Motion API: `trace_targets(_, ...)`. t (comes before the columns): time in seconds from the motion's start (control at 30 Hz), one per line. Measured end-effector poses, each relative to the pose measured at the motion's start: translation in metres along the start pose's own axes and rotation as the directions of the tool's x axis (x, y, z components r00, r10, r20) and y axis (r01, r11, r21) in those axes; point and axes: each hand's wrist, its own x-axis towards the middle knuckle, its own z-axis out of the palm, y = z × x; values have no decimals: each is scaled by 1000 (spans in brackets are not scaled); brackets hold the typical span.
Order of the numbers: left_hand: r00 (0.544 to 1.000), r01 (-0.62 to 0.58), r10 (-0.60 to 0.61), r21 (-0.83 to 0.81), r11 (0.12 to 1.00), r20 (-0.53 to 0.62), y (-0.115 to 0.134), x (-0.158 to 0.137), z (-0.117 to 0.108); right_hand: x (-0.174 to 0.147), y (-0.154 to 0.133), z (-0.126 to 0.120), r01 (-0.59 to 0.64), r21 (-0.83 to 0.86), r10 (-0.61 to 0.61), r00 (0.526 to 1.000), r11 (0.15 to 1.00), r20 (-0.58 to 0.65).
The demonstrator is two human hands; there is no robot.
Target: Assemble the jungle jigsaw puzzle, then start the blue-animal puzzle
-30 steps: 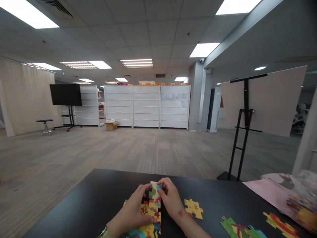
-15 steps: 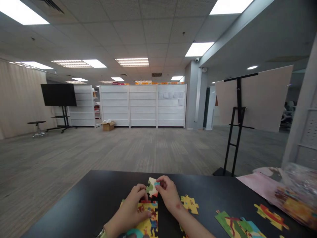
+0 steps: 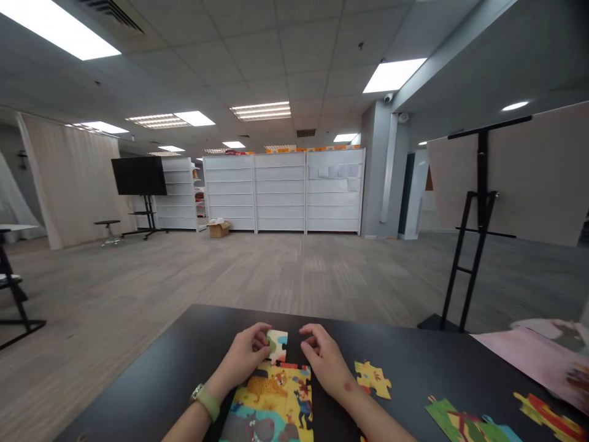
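Taking the joined puzzle block (image 3: 276,405) as the clock centre, the cream puzzle piece (image 3: 278,345) is at 12, right by the block's top edge, can't tell if they're touching. Left hand (image 3: 248,355) at 11 has that piece pinched by its left side, thumb and fingers nearly together. Right hand (image 3: 322,356) at 1 is loosely curled, fingertips apart, holding nothing. There's a strip of black table (image 3: 161,380) between the piece and the right hand, a bigger stretch out to the slanted edge at 9, and the far edge is just past the fingers. The block's flat and printed with animals, notched down its right side; a knobbly yellow piece (image 3: 373,379) lies near 2, then green pieces (image 3: 453,420), a red-and-yellow piece (image 3: 547,417) and a pink sheet (image 3: 529,359) towards 3
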Motion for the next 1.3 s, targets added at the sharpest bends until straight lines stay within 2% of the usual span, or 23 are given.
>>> trace_targets(0.13, 1000, -26, 25, 75, 997, 14, 2, -2, 3, -4, -5, 1, 13, -61, -8, 997, 998, 76)
trace_targets(0.27, 999, -32, 32, 159, 987, -1, 2, -3, 5, -11, -14, 3, 138, -177, -103, 975, 974, 198)
trace_targets(0.33, 999, -33, 37, 194, 980, -14, 1, -2, 6, -13, -17, 3, 164, -206, -114, 965, 965, 235)
trace_targets(0.53, 997, -65, 74, 230, 971, -34, 1, 0, 11, -14, -19, 2, 170, -241, -100, 955, 955, 280)
trace_targets(0.8, 994, -108, 108, 175, 979, 7, 1, 1, 7, -13, -14, 0, 227, -276, -136, 941, 934, 311)
trace_targets(1.03, 995, -95, 95, 103, 990, 12, -5, 0, 6, -19, -18, 5, 248, -302, -157, 943, 920, 294)
trace_targets(1.13, 998, -22, 23, 18, 1000, -56, -17, 8, 0, -16, -23, 1, 267, -239, -210, 948, 934, 241)
trace_targets(1.2, 989, 61, -65, -33, 998, -133, -26, 15, -7, -8, -27, -14, 228, -216, -205, 971, 949, 122)
trace_targets(1.3, 965, 145, -158, -77, 986, -208, -31, 19, -18, 5, -27, -58, 68, -257, -89, 994, 964, -69)
